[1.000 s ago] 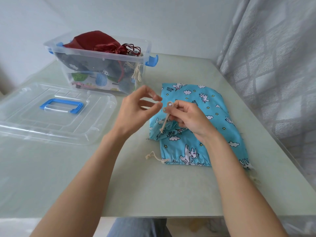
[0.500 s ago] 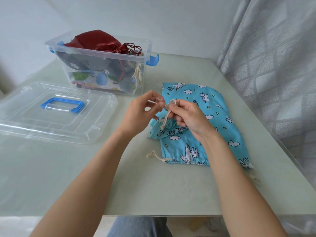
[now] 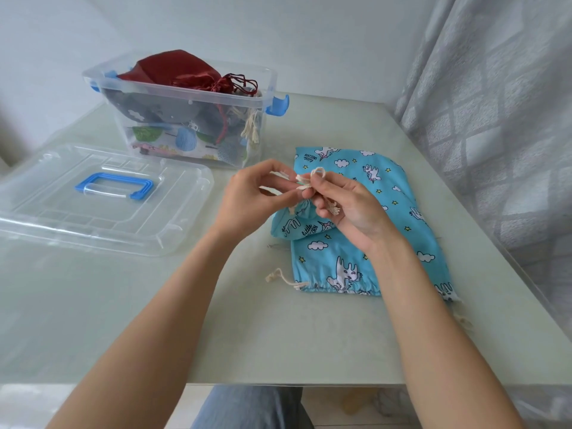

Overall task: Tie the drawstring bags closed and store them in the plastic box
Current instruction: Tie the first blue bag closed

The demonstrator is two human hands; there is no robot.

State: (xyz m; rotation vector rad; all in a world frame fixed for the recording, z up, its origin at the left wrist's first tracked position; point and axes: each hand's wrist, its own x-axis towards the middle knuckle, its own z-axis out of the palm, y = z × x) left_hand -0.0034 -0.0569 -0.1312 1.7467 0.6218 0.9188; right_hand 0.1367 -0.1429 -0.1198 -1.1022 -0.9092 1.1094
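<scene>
A blue unicorn-print drawstring bag (image 3: pixel 365 187) lies on the table, its gathered mouth lifted toward me. My left hand (image 3: pixel 247 199) and my right hand (image 3: pixel 346 205) meet above it and both pinch its cream drawstring (image 3: pixel 306 181), which forms a small loop between the fingertips. A frayed cord end hangs under my right fingers. A second blue bag (image 3: pixel 356 261) lies beneath it with a loose cream cord (image 3: pixel 281 278) at its left. The clear plastic box (image 3: pixel 182 88) stands at the back left, holding a red bag (image 3: pixel 173 68) on top of several others.
The box's clear lid (image 3: pixel 102 224) with a blue handle (image 3: pixel 114 185) lies flat on the left of the pale green table (image 3: pixel 216 320). A grey curtain (image 3: pixel 495 119) hangs along the right edge. A white wall is behind.
My left hand closed in from an open pose and took hold of the drawstring beside my right hand. The cord now forms a loop between both hands, and the bag's mouth rose slightly.
</scene>
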